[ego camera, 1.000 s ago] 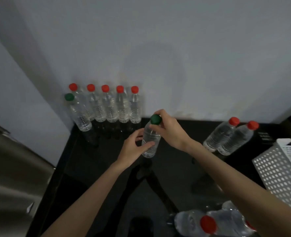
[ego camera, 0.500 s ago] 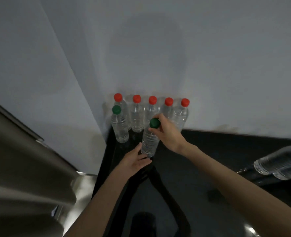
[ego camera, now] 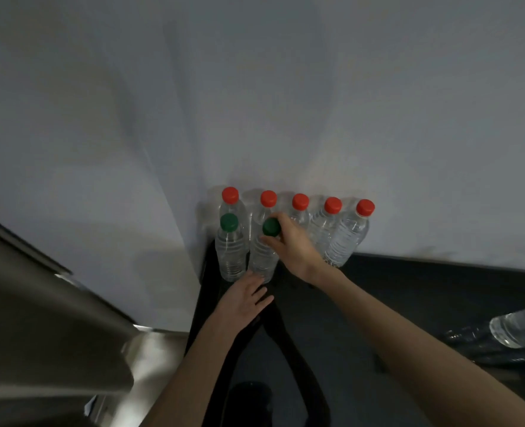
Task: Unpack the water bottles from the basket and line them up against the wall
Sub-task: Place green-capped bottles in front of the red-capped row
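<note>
Rightward, bottles (ego camera: 523,329) cut by frame.

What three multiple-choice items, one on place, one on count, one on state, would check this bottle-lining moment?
1. Where does the green-capped clear plastic bottle under the right hand stand?
A. Right of the other green-capped bottle
B. Inside a basket
C. On the steel appliance

2. How many red-capped bottles stand against the wall?
A. Three
B. Five
C. Seven

3. What is the left hand doing?
A. Gripping a cap
B. Resting open by the bottle's base
C. Holding a basket

Key: 1 A, the green-capped clear plastic bottle sits beside its twin; 2 B, five red caps show, first; 3 B, the left hand lies open while the right hand holds the cap.
</note>
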Demonstrator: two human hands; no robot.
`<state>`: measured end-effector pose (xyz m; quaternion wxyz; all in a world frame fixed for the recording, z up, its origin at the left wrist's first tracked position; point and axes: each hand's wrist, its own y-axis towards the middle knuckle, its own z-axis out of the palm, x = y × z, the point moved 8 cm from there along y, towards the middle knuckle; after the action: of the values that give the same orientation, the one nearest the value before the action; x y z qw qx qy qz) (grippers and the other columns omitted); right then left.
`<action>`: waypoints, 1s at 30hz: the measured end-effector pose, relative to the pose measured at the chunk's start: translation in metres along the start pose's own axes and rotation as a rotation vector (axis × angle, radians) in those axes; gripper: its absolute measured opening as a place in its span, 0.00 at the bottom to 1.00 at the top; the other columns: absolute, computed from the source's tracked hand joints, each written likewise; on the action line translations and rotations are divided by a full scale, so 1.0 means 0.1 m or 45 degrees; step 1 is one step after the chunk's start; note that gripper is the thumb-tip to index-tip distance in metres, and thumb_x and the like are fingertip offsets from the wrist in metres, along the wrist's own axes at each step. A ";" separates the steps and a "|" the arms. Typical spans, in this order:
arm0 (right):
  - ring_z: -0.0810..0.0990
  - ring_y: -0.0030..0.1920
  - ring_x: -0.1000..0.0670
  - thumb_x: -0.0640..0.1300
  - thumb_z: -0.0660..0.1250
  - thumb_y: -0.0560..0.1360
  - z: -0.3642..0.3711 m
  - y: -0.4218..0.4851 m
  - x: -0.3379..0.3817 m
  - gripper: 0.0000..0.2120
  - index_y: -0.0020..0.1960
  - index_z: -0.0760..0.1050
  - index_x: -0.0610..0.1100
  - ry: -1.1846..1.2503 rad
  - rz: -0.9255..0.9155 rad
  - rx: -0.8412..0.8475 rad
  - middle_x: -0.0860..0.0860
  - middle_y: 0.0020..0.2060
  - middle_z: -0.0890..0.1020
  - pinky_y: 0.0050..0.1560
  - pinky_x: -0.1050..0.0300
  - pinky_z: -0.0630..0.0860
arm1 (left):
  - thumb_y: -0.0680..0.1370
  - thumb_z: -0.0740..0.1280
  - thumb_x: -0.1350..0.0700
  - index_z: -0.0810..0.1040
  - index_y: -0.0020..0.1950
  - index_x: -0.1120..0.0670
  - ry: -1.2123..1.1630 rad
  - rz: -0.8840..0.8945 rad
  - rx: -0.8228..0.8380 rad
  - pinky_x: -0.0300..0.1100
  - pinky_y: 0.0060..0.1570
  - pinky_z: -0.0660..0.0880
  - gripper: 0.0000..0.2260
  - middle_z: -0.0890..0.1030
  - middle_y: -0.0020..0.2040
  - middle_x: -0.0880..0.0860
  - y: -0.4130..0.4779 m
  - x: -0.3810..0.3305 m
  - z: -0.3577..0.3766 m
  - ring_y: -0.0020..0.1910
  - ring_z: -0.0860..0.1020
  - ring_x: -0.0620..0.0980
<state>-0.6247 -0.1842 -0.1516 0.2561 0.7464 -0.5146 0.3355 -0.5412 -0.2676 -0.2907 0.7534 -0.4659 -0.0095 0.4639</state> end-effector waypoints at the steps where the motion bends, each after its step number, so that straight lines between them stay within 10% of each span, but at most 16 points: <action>1: 0.72 0.45 0.51 0.41 0.66 0.77 0.01 0.03 0.00 0.10 0.56 0.69 0.41 0.002 -0.004 -0.007 0.49 0.46 0.74 0.41 0.66 0.66 | 0.80 0.60 0.62 0.59 0.76 0.56 0.001 0.004 0.004 0.55 0.66 0.65 0.25 0.62 0.75 0.59 0.02 -0.03 -0.01 0.75 0.58 0.59; 15: 0.72 0.45 0.50 0.39 0.65 0.78 0.06 0.03 -0.01 0.13 0.60 0.68 0.40 -0.004 -0.125 0.007 0.46 0.48 0.74 0.44 0.61 0.67 | 0.79 0.61 0.62 0.65 0.74 0.56 0.163 0.010 0.026 0.52 0.67 0.67 0.22 0.67 0.73 0.58 0.02 -0.05 0.06 0.73 0.62 0.56; 30: 0.80 0.47 0.53 0.41 0.65 0.78 -1.21 -1.43 0.07 0.17 0.66 0.72 0.48 -0.063 -0.090 -0.188 0.52 0.49 0.79 0.54 0.56 0.78 | 0.80 0.63 0.56 0.70 0.70 0.50 1.087 0.556 0.108 0.45 0.65 0.70 0.17 0.77 0.64 0.48 -1.11 0.03 0.71 0.63 0.75 0.46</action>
<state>-0.5175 -0.0514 -0.0739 0.3090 0.7513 -0.5175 0.2688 -0.4947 -0.2316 -0.1731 0.5932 -0.5747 0.4178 0.3785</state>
